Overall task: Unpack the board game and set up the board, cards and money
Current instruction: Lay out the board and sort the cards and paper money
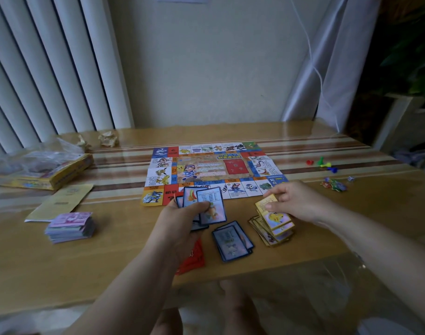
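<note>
The flat, rectangular paper game board lies unfolded at the centre of the glossy wooden tabletop, long axis left to right. The left hand holds a fan of glossy blue-bordered cards, grip closed around them, long edges pointing away. The right hand pinches one yellow-bordered card above the splayed yellow-bordered pile. The thick paper money stack sits well to the left.

Left hand, right hand bare; forearms bare; knees bare.
</note>
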The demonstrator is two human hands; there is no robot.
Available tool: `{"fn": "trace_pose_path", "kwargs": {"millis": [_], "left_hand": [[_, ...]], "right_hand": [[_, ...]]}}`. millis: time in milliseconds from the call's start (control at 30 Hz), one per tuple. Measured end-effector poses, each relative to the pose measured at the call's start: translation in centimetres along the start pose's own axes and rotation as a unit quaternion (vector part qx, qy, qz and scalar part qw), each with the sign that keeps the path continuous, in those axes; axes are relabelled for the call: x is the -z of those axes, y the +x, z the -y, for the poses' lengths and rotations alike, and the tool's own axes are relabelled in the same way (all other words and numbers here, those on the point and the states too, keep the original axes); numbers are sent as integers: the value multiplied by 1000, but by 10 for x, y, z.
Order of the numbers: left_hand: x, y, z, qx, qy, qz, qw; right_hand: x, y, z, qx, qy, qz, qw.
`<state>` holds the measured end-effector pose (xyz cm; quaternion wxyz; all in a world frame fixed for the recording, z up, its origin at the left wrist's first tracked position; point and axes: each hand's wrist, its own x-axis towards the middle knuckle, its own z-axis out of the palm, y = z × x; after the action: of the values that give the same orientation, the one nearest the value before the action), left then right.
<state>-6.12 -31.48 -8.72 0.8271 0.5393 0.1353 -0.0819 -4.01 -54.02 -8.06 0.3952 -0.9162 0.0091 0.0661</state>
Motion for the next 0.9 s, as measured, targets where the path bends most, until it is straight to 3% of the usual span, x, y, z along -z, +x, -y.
{"fn": "trace_pose_path", "kwargs": {"millis": [267,467,567,667,767,900], "left_hand": [[-5,-1,0,17,-10,4,1000],[-5,-3,1,18,-11,-1,1000],[-9,-5,1,32,-11,9,999],[-16,-8,4,46,-6,27,999],[-16,-8,6,58,-10,31,998],[0,-6,-2,67,-70,-26,995]], "right_hand": [[-1,1,-6,-13,-16,16,1000],[-8,-5,-4,48,-218,-61,973],[-8,-12,18,108,-101,-93,985],[-18,-18,46,108,55,-4,993],[-33,-12,53,116,67,5,991],[-37,-3,48,78,106,17,991]]}}
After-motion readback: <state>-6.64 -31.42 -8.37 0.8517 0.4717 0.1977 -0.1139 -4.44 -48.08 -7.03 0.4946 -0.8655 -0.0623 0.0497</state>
